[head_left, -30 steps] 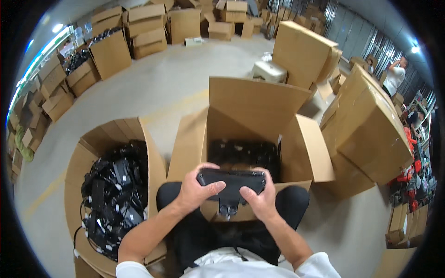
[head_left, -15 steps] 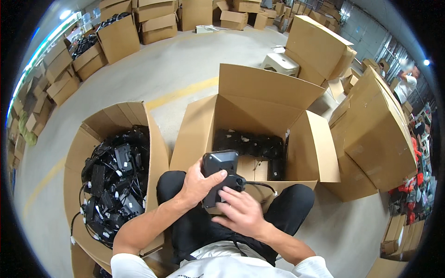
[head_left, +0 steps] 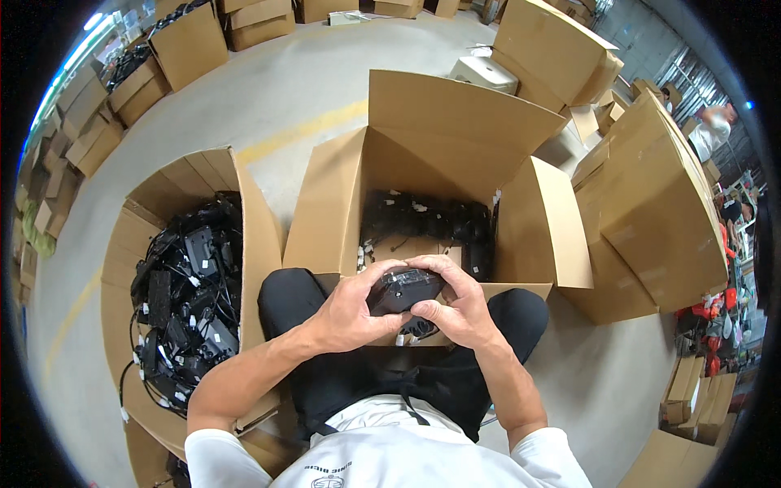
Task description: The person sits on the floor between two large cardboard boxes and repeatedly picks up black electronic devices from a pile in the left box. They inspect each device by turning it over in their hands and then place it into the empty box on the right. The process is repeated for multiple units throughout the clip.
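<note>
Adapter point(head_left: 403, 290) turned flat; both hands' grip closed on it, above concrete floor point(head_left: 268, 98), boxes around.

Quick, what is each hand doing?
Left hand: closed around the black power adapter.
Right hand: closed on the same adapter.

Even, bright daylight, strongest from upper left, soft shadows inside the open boxes, sharp centre, heavy fisheye bending and black vignette at the rim.
</note>
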`<action>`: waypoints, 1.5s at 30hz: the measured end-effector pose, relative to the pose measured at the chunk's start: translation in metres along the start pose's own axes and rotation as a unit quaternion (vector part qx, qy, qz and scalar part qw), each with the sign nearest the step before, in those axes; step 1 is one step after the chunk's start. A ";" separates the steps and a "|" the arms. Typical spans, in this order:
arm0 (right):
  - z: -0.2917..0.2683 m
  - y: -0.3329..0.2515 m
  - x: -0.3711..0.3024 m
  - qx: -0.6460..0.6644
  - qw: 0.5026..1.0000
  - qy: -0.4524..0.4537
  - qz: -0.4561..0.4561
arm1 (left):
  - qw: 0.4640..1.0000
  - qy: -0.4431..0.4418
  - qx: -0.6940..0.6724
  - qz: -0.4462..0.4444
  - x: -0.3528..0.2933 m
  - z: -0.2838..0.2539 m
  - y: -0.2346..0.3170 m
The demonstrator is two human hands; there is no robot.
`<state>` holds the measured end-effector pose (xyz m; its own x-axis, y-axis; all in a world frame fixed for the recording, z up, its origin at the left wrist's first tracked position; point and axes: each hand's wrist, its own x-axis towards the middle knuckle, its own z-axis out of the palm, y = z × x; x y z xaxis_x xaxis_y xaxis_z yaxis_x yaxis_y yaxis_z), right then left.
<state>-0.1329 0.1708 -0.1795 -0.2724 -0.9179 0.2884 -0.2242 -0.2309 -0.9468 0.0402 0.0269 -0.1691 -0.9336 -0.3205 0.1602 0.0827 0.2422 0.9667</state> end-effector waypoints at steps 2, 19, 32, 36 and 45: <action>-0.002 0.004 -0.003 -0.019 1.000 -0.011 -0.015 | 1.000 0.012 0.016 0.019 -0.001 0.003 0.000; 0.015 0.004 -0.028 0.337 0.927 -0.046 0.162 | 0.970 0.041 -0.220 -0.098 -0.005 -0.007 0.012; 0.043 -0.040 0.004 0.077 0.981 0.177 0.019 | 0.927 0.249 -0.276 -0.050 -0.040 -0.029 0.071; 0.017 -0.060 0.024 0.000 0.953 0.297 -0.055 | 0.827 0.543 0.031 0.143 -0.141 -0.115 0.114; -0.090 -0.001 0.034 -0.051 0.980 0.190 -0.026 | 0.261 0.704 0.617 -0.234 -0.525 -0.138 0.191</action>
<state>-0.2257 0.1689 -0.1561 -0.5826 -0.7153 0.3859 -0.3336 -0.2225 -0.9161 0.5942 0.1150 -0.0413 0.3859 -0.3885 0.8368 -0.9126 -0.2934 0.2847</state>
